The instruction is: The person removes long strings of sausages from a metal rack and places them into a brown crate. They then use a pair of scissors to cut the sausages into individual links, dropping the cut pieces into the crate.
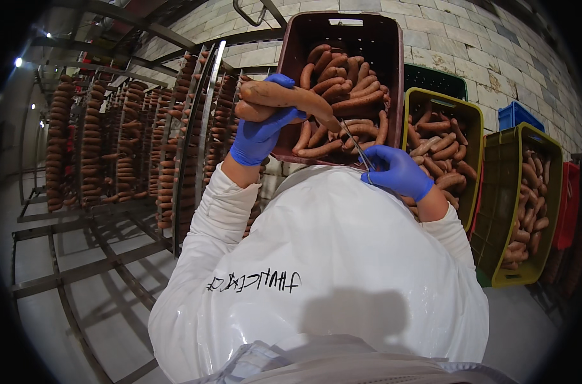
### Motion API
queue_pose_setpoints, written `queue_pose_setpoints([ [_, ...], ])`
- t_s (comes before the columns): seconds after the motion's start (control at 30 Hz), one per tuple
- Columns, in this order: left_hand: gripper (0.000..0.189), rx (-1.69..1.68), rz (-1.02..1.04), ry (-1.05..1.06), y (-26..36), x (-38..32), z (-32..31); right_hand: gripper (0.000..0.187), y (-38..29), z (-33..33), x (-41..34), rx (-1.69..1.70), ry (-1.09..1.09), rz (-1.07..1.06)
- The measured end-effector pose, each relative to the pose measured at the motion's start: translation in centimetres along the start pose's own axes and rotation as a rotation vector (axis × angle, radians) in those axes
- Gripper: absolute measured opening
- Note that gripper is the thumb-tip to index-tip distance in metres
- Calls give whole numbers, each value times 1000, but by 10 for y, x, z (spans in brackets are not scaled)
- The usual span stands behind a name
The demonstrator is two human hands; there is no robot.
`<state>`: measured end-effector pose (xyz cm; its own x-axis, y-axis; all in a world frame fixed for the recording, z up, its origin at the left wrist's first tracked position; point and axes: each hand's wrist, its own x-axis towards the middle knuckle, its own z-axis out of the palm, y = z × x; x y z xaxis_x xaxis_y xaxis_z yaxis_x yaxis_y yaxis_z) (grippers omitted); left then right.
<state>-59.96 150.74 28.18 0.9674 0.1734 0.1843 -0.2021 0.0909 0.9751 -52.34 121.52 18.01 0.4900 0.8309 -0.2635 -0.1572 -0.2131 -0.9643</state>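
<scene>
My left hand (262, 129), in a blue glove, grips a pair of sausages (286, 96) above the left side of a dark red plastic crate (387, 43). One of them reaches right, its end close to the blades of metal scissors (355, 141). Those scissors are in my right hand (399, 170), also blue-gloved, at the crate's near right corner. Whether the blades touch the sausage I cannot tell. Many loose sausages (341, 81) lie heaped inside the crate, below both hands.
Metal racks hung with sausages (125, 139) stand on the left, a steel upright (202, 129) close to my left arm. To the right are a yellow crate (478, 125) and another, tilted-looking yellow crate (492, 206), both holding sausages. Beyond is a blue crate (520, 116) by the tiled wall (459, 43).
</scene>
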Motion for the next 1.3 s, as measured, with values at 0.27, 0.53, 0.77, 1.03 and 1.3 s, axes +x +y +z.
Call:
queue_pose_setpoints([
  [0.27, 39, 354, 64, -101, -18, -1, -19, 46, 5, 1, 0, -98, 50, -33],
  [0.53, 38, 34, 8, 41, -12, -2, -4, 35, -13, 7, 8, -963, 301, -387],
  [0.77, 41, -10, -94, -42, -4, -7, 19, 31, -24, 18, 30, -1059, 466, -572],
  [1.03, 60, 75, -256, -404, -18, -23, 40, 28, -19, 10, 42, -1052, 589, -591],
  [1.3, 58, -430, -467, -204, -23, -40, 33, 22, -6, 8, 40, -902, 638, -499],
])
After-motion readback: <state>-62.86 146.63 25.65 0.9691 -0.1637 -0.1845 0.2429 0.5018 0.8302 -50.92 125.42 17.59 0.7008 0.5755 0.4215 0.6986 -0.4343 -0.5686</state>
